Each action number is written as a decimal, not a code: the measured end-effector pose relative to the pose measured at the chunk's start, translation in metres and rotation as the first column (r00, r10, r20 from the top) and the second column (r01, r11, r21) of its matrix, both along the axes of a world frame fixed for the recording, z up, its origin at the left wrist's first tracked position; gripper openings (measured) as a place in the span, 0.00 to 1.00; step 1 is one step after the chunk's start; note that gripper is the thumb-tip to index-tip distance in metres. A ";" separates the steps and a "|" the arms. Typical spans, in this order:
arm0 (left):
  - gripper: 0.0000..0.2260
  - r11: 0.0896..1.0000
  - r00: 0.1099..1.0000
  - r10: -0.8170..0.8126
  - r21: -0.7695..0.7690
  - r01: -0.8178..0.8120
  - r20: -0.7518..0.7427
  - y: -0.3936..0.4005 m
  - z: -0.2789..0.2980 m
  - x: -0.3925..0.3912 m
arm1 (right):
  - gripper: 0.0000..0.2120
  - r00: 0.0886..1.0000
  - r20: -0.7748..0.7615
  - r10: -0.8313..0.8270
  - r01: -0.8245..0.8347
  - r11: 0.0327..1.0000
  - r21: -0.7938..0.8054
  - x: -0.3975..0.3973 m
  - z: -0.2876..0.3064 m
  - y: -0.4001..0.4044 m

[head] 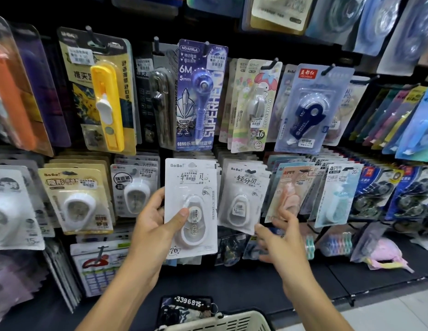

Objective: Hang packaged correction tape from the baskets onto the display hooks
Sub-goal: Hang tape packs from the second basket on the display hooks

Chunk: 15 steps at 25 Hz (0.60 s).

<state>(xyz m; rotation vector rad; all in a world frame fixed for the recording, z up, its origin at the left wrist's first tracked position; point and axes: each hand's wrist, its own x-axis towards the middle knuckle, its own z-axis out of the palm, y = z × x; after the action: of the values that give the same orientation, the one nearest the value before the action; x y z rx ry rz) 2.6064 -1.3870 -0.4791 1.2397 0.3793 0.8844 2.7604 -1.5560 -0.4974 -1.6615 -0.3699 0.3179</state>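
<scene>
I note my left hand gripping a white correction tape pack upright. My right hand, fingers loosely spread, holds nothing just beside the hanging matching pack.

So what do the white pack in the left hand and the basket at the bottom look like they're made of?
White pack: seemingly matte printed card with a clear glossy plastic blister, since the tape shows through. Basket: likely cream moulded plastic, with slotted walls.

yellow utility knife hanging upper left | pink pouch lower right shelf
</scene>
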 end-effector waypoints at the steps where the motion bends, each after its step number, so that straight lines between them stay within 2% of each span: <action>1: 0.18 1.000 1.000 -0.008 0.002 0.008 0.002 -0.002 0.000 0.001 | 0.22 0.992 0.107 0.063 -0.065 0.998 0.011 -0.008 -0.001 0.003; 2: 0.18 0.999 0.999 -0.032 0.019 0.032 -0.011 -0.005 -0.001 0.003 | 0.22 0.970 0.163 0.181 -0.196 0.978 0.076 -0.016 -0.002 0.006; 4: 0.20 0.989 0.990 -0.122 0.075 0.127 -0.066 -0.017 -0.005 0.008 | 0.23 0.908 0.169 0.384 -0.413 0.890 0.194 -0.028 -0.005 0.018; 6: 0.18 0.962 0.981 -0.130 0.222 0.160 -0.144 -0.027 -0.010 0.013 | 0.19 0.913 0.204 0.354 -0.399 0.879 0.260 -0.030 -0.004 0.028; 7: 0.17 0.920 0.978 -0.029 0.377 0.106 -0.205 -0.026 -0.012 0.014 | 0.18 0.933 0.199 0.300 -0.350 0.884 0.310 -0.028 -0.003 0.029; 8: 0.18 0.814 0.952 0.149 0.579 0.035 -0.266 -0.021 -0.015 0.014 | 0.17 0.955 0.173 0.240 -0.288 0.887 0.360 -0.022 -0.001 0.028; 9: 0.20 0.660 0.898 0.325 0.752 0.009 -0.296 -0.015 -0.018 0.013 | 0.17 0.972 0.139 0.189 -0.229 0.891 0.392 -0.015 -0.001 0.024; 10: 0.24 0.525 0.840 0.451 0.851 0.025 -0.303 -0.008 -0.021 0.012 | 0.17 0.983 0.116 0.140 -0.174 0.904 0.390 -0.006 0.000 0.019; 11: 0.27 0.446 0.795 0.515 0.892 0.071 -0.321 -0.002 -0.025 0.012 | 0.17 0.989 0.113 0.097 -0.131 0.925 0.356 0.001 0.002 0.014; 13: 0.31 0.368 0.745 0.552 0.911 0.187 -0.375 0.006 -0.028 0.014 | 0.17 0.986 0.147 0.076 -0.113 0.959 0.259 0.015 0.002 0.009; 15: 0.33 0.319 0.706 0.569 0.905 0.283 -0.422 0.008 -0.030 0.018 | 0.17 0.978 0.168 0.127 -0.157 0.971 0.180 0.025 0.005 0.012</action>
<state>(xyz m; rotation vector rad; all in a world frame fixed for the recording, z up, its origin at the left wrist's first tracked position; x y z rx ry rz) 2.6245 -1.3794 -0.5093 2.8018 0.6300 0.7420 2.7854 -1.5438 -0.4926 -1.4763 -0.6208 0.2510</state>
